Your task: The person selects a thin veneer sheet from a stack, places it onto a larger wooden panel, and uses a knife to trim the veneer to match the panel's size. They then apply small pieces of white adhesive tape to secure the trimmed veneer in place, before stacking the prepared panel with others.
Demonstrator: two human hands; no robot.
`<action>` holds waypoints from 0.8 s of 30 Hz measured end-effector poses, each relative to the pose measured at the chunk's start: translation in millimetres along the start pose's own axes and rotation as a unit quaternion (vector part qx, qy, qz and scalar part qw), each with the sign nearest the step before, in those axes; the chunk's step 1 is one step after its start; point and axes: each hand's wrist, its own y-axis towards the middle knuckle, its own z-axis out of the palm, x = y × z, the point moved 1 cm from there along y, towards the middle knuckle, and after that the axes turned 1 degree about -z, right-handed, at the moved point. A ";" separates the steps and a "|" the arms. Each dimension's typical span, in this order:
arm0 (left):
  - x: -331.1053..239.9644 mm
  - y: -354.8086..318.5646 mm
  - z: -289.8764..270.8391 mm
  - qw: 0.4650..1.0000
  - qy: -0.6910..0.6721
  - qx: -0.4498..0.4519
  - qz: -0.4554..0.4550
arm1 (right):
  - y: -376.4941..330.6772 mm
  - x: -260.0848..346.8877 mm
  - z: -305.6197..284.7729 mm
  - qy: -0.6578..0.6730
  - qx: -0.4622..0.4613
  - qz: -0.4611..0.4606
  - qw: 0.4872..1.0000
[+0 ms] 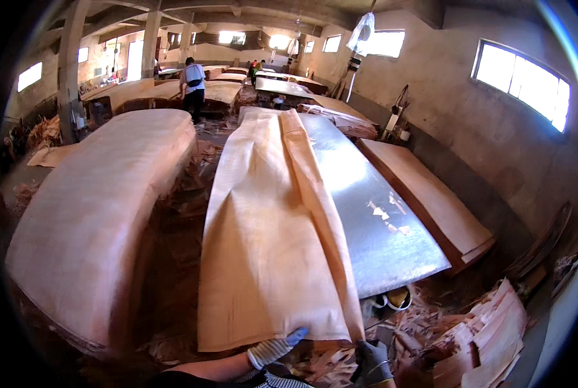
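Note:
A large, thin, tan wood veneer sheet (263, 258) lies lengthwise over a shiny metal-topped table (373, 220). It is wrinkled, and a long raised fold (321, 207) runs along its right side. At the sheet's near edge, my left hand (277, 349), in a grey-and-blue work glove, pinches the border; the fingers under it are hidden. My right hand (374, 361), in a dark grey glove, grips the near right corner where the fold ends. Small scraps of veneer (389, 212) sit on the bare metal.
A tall veneer stack (101, 207) stands to the left and a lower stack (431, 194) to the right. Torn veneer scraps (483, 336) heap at the lower right, beside a white bucket (399, 299) under the table. Farther back, a person (193, 84) stands among more stacks.

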 end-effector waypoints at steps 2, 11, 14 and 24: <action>-7.2 38.9 17.5 0.993 0.028 -0.060 0.096 | 51.8 6.8 -22.0 0.041 -0.001 0.010 0.999; 37.1 125.0 74.2 0.981 0.008 -0.084 -0.175 | 182.9 63.2 -77.5 -0.154 -0.032 -0.070 0.985; 33.8 119.0 93.7 0.970 -0.093 -0.119 -0.192 | 213.3 49.6 -101.8 -0.349 -0.055 -0.188 0.917; 76.7 156.6 175.1 0.791 -0.481 -0.271 -0.263 | 288.5 113.3 -135.4 -0.012 0.075 -0.042 0.996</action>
